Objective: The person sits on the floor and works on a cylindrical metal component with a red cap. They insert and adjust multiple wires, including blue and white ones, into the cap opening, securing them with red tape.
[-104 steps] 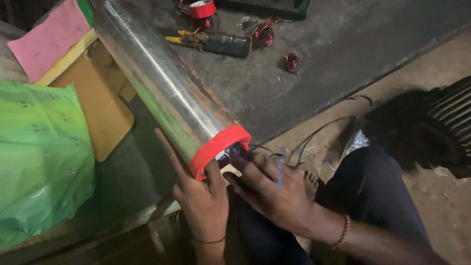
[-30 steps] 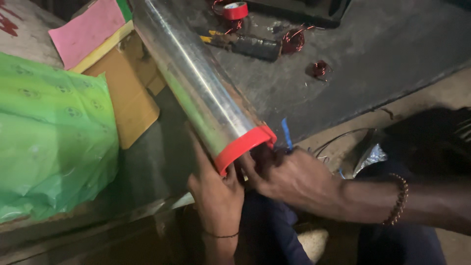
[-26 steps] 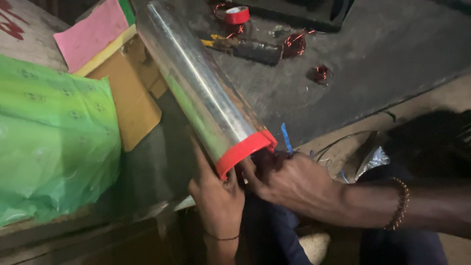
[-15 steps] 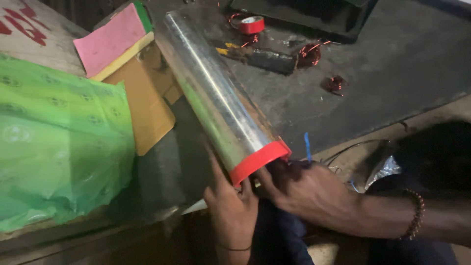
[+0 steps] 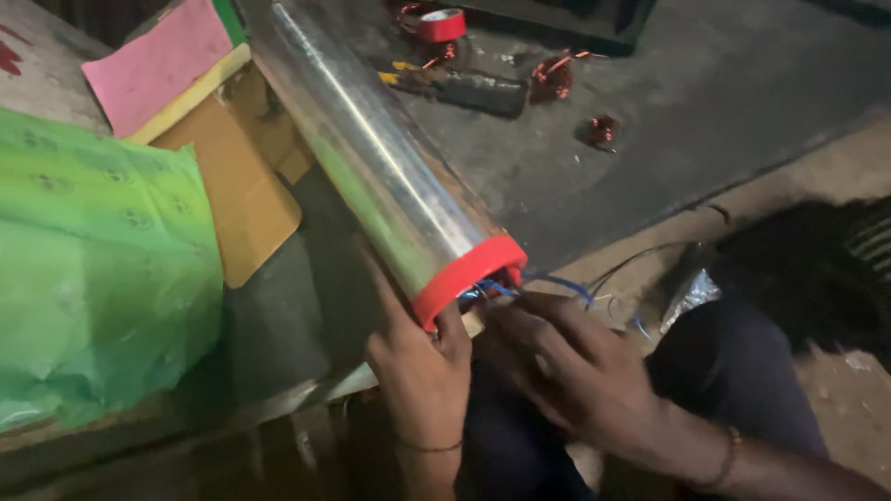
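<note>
The left hand cups the underside of the tube at its red cap, fingers spread along the metal and thumb against the cap's rim. The right hand lies loosely curled just beside the cap, fingertips among the blue wires coming from the tube's end; whether it pinches one I cannot tell. The tube is shiny steel, slanting up and away over the dark bench.

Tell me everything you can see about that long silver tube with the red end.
The metal tube is a long, shiny steel-looking cylinder lying slanted across the dark workbench, its near end capped by a red ring. Blue wires come out of that end. The left hand steadies it from below at the ring; the right hand works at the opening.
</note>
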